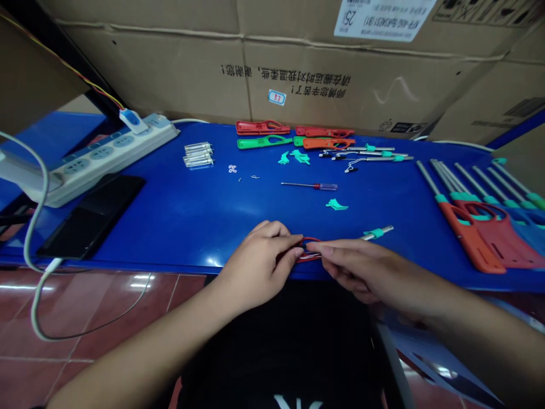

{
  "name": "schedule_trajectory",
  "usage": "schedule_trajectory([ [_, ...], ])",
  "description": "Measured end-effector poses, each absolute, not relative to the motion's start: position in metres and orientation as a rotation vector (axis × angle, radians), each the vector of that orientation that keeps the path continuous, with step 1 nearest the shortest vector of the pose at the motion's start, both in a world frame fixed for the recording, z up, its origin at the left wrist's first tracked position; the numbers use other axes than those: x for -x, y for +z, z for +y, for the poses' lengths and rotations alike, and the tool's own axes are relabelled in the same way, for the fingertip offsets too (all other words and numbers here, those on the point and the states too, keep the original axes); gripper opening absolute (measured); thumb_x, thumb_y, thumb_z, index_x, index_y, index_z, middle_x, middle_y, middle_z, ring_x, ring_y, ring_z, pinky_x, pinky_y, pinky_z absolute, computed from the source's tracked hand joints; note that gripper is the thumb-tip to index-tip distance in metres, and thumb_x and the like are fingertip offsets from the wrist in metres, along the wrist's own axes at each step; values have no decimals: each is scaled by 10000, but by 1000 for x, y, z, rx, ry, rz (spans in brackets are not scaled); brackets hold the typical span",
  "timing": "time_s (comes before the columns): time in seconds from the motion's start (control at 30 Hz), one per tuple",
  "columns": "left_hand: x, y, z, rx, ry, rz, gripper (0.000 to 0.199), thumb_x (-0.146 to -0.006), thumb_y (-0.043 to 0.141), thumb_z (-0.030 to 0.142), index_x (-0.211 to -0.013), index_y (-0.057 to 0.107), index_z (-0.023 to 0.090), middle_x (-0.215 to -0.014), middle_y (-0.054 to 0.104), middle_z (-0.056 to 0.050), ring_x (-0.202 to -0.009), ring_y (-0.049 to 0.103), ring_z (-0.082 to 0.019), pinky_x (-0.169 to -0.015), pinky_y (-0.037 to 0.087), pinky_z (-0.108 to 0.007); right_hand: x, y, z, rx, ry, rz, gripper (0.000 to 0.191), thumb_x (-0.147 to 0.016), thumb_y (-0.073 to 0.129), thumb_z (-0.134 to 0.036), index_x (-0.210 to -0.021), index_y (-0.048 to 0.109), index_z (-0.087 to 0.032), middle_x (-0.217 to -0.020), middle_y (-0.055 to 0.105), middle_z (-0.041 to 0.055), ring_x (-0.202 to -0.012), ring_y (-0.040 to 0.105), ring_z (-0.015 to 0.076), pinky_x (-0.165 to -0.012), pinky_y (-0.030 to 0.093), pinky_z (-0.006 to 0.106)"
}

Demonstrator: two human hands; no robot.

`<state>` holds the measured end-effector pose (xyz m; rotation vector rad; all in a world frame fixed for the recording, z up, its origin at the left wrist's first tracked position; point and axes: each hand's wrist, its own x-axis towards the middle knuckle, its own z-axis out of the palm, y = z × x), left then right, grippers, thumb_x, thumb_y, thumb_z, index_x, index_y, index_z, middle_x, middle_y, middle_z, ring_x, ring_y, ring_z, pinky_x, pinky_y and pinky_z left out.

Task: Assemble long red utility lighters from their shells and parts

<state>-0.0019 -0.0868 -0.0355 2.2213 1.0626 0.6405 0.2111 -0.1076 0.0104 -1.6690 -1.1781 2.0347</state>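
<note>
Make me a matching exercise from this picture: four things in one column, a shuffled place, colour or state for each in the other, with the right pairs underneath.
Column one
1. Red casing
2. Screwdriver
3. Power strip
4. Phone-like device

Column two
A. White, with a plug in its far end
B. Between the left hand and the right hand
C. Black, with a white cable at its near end
D. Has a see-through purplish handle

Right pairs: 1-B, 2-D, 3-A, 4-C
</note>
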Motion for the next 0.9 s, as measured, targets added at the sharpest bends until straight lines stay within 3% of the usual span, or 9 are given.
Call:
schedule_trajectory([
  [0.13,-1,-39,-85,-2218,668,1102,268,-967,567,170,-1179,731,183,-893,639,-52,-871,577,-178,-818,487,-348,-211,9,-108,1631,2026,-1241,423,-883,578,-636,-982,619,-227,-613,324,-78,-499,208,76,-417,126,206],
  [0.3,-4,-42,-88,-2268,671,1134,246,-958,571,158,-1114,761,163,-818,597,-52,-804,556,-175,-745,475,-331,-208,7,-105,1608,1992,-1138,379,-888,610,-575,-820,553,-207,-575,316,-89,-478,201,66,-417,150,205],
  [0.5,-4,-42,-88,-2282,682,1117,257,-945,564,129,-1103,765,159,-794,586,-53,-787,548,-175,-716,466,-323,-203,1,-105,1636,1941,-1149,466,-893,569,-594,-649,474,-209,-463,342,-83,-393,272,69,-372,221,210],
  [0.77,-3,-42,-88,-2256,674,1114,261,-947,552,121,-1082,773,156,-797,574,-53,-794,543,-175,-706,462,-315,-197,1,-102,1669,1857,-1255,462,-886,557,-586,-623,485,-213,-446,363,-78,-356,302,72,-347,240,217],
  [0.83,-2,-41,-87,-2249,693,1106,266,-950,552,124,-1108,765,158,-800,587,-52,-796,553,-173,-720,471,-321,-194,10,-104,1760,1705,-1455,440,-908,513,-569,-645,527,-216,-478,436,-50,-384,382,95,-372,304,236],
  [0.9,-1,-41,-87,-2261,717,1113,268,-956,560,142,-1143,752,160,-824,612,-58,-811,563,-179,-753,482,-342,-194,22,-113,1780,1383,-1788,373,-931,485,-497,-735,637,-218,-602,601,18,-526,568,156,-483,451,289],
])
